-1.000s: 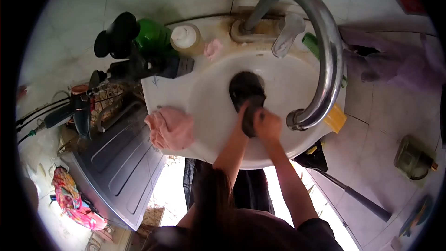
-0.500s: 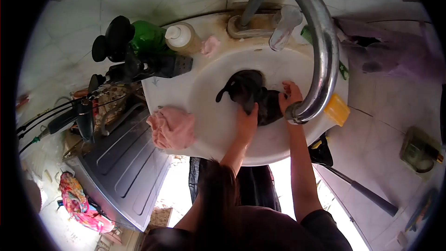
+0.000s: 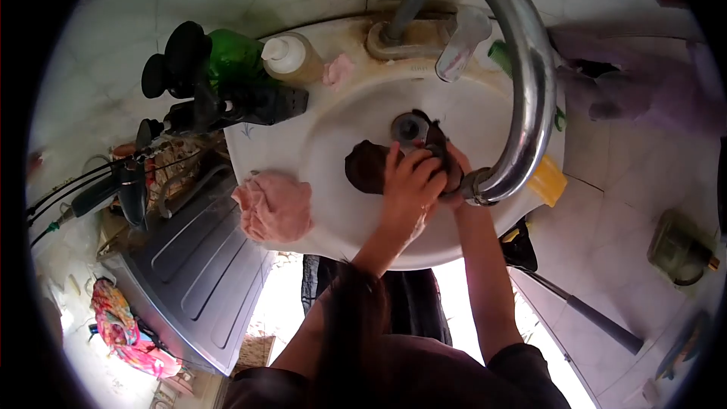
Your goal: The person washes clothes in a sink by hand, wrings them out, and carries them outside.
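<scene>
A dark, wet-looking cloth [image 3: 365, 168] is bunched in the white sink [image 3: 333, 216]; its exact kind does not show. My left hand [image 3: 413, 185] lies across its middle with the fingers curled over it. My right hand [image 3: 457, 170] grips the cloth's right part, close beside the left fingers and partly hidden by the faucet's tip. One fold of the cloth reaches up beside the round drain [image 3: 410, 129]. The curved metal faucet [image 3: 534, 83] arches over the right side of the basin, its outlet near my right wrist.
A pink cloth [image 3: 274, 206] lies on the sink's left rim, with a pump bottle [image 3: 289, 59] and a green bottle [image 3: 235, 60] behind it. A yellow soap bar [image 3: 547, 182] sits at the right edge. A long-handled tool [image 3: 598, 322] leans at lower right.
Both hands have come together around the cloth, my left moving right over it. The cloth is gathered differently, its left end now spread left, and the drain has become visible.
</scene>
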Motion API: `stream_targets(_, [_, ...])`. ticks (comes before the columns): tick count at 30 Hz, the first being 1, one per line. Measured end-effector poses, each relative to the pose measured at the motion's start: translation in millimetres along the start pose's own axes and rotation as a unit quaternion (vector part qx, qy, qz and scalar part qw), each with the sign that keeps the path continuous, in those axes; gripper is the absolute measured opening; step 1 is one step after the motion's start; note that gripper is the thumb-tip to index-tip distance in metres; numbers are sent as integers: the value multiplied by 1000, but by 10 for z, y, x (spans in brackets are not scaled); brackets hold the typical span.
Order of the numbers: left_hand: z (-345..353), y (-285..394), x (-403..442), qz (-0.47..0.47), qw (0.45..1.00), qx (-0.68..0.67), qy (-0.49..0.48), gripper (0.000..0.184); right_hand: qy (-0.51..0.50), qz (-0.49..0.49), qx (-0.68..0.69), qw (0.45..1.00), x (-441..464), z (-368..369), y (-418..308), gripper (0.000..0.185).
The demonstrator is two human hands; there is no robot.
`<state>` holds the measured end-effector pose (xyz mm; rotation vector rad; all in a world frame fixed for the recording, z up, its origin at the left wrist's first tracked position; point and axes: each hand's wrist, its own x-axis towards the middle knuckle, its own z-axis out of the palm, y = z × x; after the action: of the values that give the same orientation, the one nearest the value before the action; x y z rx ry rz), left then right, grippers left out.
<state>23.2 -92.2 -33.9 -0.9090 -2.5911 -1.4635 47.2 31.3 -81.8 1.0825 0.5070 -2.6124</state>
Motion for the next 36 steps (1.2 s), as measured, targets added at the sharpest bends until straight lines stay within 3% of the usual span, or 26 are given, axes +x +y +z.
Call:
stream_targets(2, [97, -17, -123, 17, 1000, -9, 2, 23, 10, 67, 148, 987, 90, -229, 170, 34])
stream_targets(4, [133, 1, -197, 20, 987, -143, -66, 22, -11, 66, 181, 981, 83, -315, 268, 36])
stream_targets(6, [168, -60, -258, 36, 977, -170, -120, 25, -22, 57, 191, 980, 31, -325, 360, 37])
stream_targets(8, [174, -66, -303, -130, 941, -296, -103, 23, -36, 55, 217, 974, 110, -445, 410, 39])
stream_targets(10, [262, -107, -393, -165, 920, -345, -84, 32, -57, 53, 257, 963, 293, -653, 469, 41])
stream_targets(11, [322, -44, -457, -298, 866, -398, 56, 48, -68, 51, 279, 956, 375, -750, 497, 42])
stream_targets(12, [373, -18, -507, -420, 773, -434, 194, 65, -78, 43, 298, 950, 443, -872, 543, 43])
stream_targets(13, [425, -68, -534, -491, 731, -401, 251, 68, -87, 31, 316, 944, 512, -986, 608, 43])
stream_targets(14, [405, -66, -498, -491, 732, -402, 250, 68, -88, 11, 314, 945, 551, -1018, 643, 44])
stream_targets(15, [364, -57, -449, -473, 692, -466, 284, 66, 16, -149, 50, 987, 407, -668, 650, 35])
stream_targets(16, [341, -72, -406, -452, 646, -527, 318, 64, 14, -148, 50, 988, 241, -268, 653, 35])
stream_targets(17, [357, -115, -365, -452, 646, -526, 319, 64, 111, -200, -3, 974, 62, 109, 662, 28])
stream_targets(18, [394, -178, -315, -470, 733, -414, 266, 55, 206, -249, -56, 944, -32, 273, 684, 23])
stream_targets(19, [440, -241, -271, -476, 803, -293, 206, 48, 237, -258, -52, 935, -8, 193, 730, 25])
stream_targets(23, [551, -542, -225, -472, 782, -394, 104, 34, 261, -307, -83, 911, 97, -378, 803, 32])
stream_targets(25, [580, -547, -168, -452, 820, -344, 74, 22, 289, -333, -134, 888, 33, -258, 711, 39])
stream_targets(29, [550, -596, -104, -497, 783, -373, 27, 22, 277, -365, -247, 854, -6, -437, 656, 56])
stream_targets(30, [500, -641, -80, -526, 739, -420, -33, 21, 252, -360, -234, 867, -7, -506, 669, 59])
stream_targets(31, [478, -677, -60, -550, 689, -462, -94, 20, 230, -356, -248, 871, -6, -579, 661, 59])
stream_targets(33, [588, -810, -116, -537, 669, -500, -119, 20, 140, -370, -300, 868, 61, -845, 599, 59])
stream_targets(34, [645, -882, -157, -522, 647, -537, -144, 20, 141, -369, -298, 869, 90, -982, 575, 59])
stream_targets(36, [613, -895, -118, -538, 632, -534, -161, 19, 104, -313, -344, 879, 72, -1029, 515, 57])
